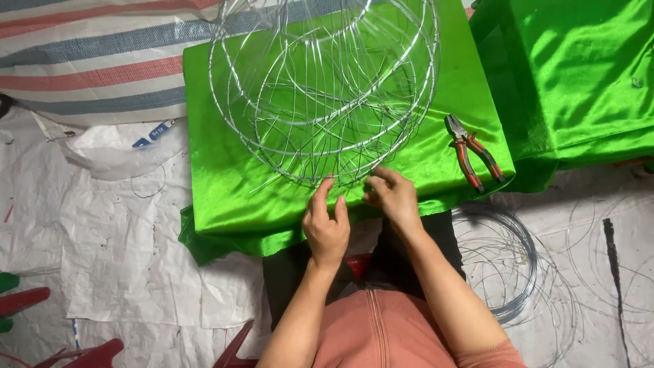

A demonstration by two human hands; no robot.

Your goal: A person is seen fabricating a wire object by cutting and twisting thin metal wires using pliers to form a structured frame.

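Observation:
A round frame of silver wire rings and thin cross wires (320, 88) stands on a table draped in shiny green cloth (225, 177). At its near rim, my left hand (325, 221) pinches a thin wire with thumb and forefinger. My right hand (390, 195) is beside it, fingers curled around the same stretch of rim wire. Both hands touch the frame's lower edge. What lies between the fingertips is too fine to make out.
Orange-handled pliers (473, 153) lie on the cloth to the right. A coil of wire (507, 266) lies on the white floor sheeting at the right. A second green-draped block (579, 75) stands at the far right. Red plastic legs (82, 351) show at bottom left.

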